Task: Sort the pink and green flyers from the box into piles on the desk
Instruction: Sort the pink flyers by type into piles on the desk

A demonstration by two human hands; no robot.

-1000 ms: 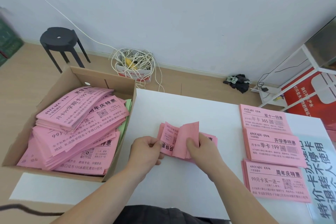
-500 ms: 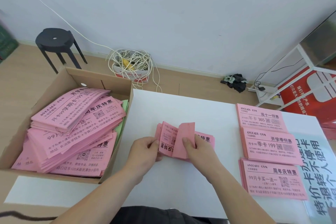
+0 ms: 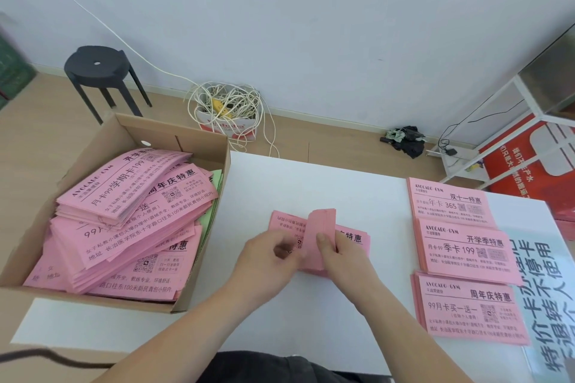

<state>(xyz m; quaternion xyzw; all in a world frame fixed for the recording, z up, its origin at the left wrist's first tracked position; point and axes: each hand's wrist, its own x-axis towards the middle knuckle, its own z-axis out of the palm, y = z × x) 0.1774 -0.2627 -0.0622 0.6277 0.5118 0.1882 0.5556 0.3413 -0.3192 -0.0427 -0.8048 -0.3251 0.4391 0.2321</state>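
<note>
The left hand (image 3: pixel 264 255) and right hand (image 3: pixel 339 255) meet at the centre of the frame over a stack (image 3: pixel 351 238) of pink flyers lying on the white desk (image 3: pixel 311 183). The right hand grips a bundle (image 3: pixel 320 224) lifted from the stack's middle and bent upward, with the thumb pressed flat on its blank face and the fingers curled behind. The left hand is blurred. Its fingers are curled in at the stack's left part and seem to pinch the sheets there.

At the left of the frame an open cardboard box (image 3: pixel 93 146) sits at the desk's edge. It holds loose pink flyers (image 3: pixel 124 211) heaped at mixed angles, and a green flyer (image 3: pixel 214 183) shows along its right wall.

At the right of the frame three piles of pink flyers lie in a column, print up, each with a different heading: the top pile (image 3: pixel 448 202), the middle pile (image 3: pixel 463 253) and the bottom pile (image 3: pixel 469 308). They sit close together, well apart from the stack. Just right of them lies a pale sheet (image 3: pixel 547 274) with large dark characters.

On the wooden floor beyond the desk, a black stool (image 3: pixel 96 64) stands at upper left. A tangle of white cable (image 3: pixel 227 102) sits in a small carton by the wall, and a dark heap (image 3: pixel 404 140) lies further right. A white rack (image 3: pixel 529 96) and a red sign (image 3: pixel 529 158) fill the right edge.
</note>
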